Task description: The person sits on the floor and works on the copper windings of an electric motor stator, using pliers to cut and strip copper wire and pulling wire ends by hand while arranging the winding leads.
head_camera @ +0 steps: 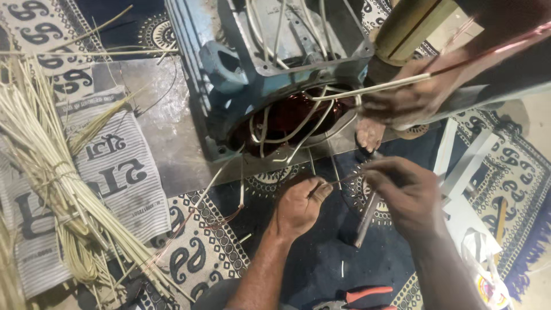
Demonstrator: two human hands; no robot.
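My left hand (298, 204) and my right hand (404, 192) pinch the two ends of a thin copper wire (343, 180) stretched between them, just below a blue electric motor housing (241, 74). The housing lies open on a metal sheet (172, 138), showing reddish copper windings (287, 117) with white sleeved leads (298, 126) looping out. Another person's hand (402, 100) at the upper right holds a white sleeved lead (367, 89) and a thin reddish wire, with a foot (370, 135) resting by the housing.
A bundle of pale thin sticks (51, 172) lies on a printed sack (115, 172) at the left. Red-handled pliers (359, 297) lie at the bottom edge. White paper strips (459, 166) sit at the right on the patterned blue mat (321, 264).
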